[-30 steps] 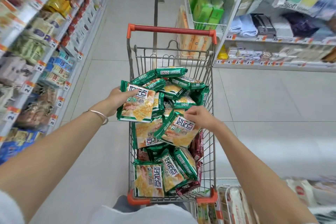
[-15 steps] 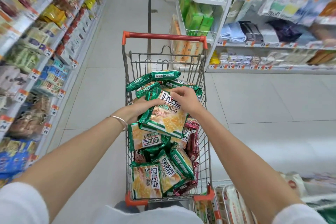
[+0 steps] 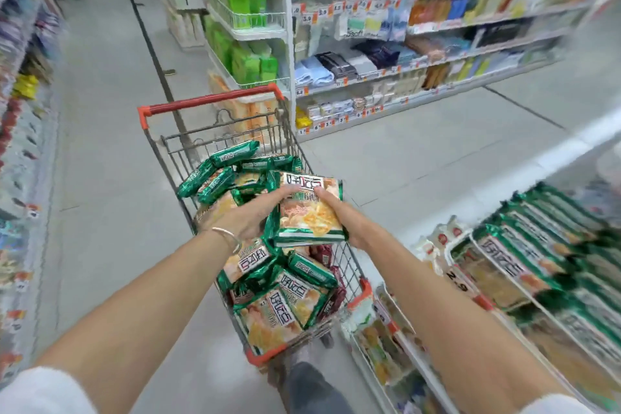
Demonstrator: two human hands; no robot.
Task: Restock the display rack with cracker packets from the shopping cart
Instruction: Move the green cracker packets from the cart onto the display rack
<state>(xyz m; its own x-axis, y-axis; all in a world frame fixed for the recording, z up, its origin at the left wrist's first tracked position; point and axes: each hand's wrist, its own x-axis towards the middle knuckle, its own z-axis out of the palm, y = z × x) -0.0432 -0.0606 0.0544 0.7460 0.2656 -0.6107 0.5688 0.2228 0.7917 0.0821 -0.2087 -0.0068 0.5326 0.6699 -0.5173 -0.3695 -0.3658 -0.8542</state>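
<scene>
Both my hands hold a small stack of green cracker packets [image 3: 311, 212] just above the shopping cart [image 3: 215, 133]. My left hand [image 3: 253, 213] grips the stack's left side, fingers curled over the top. My right hand [image 3: 339, 212] clasps its right edge. Below lie several more green cracker packets [image 3: 279, 307] heaped in the cart, with a few dark red packets along the right wall. The display rack [image 3: 470, 292] at the lower right carries rows of the same green packets [image 3: 507, 259], blurred by motion.
Store shelving [image 3: 420, 77] with folded textiles and price tags stands beyond the cart on the right. A wire rack of green boxes [image 3: 248, 27] is ahead. Blurred snack shelves [image 3: 20, 131] line the left. Grey tiled aisle floor [image 3: 111, 151] lies between.
The two packets have come together into one stack, lifted clear of the heap. My head has turned right, bringing the display rack into view.
</scene>
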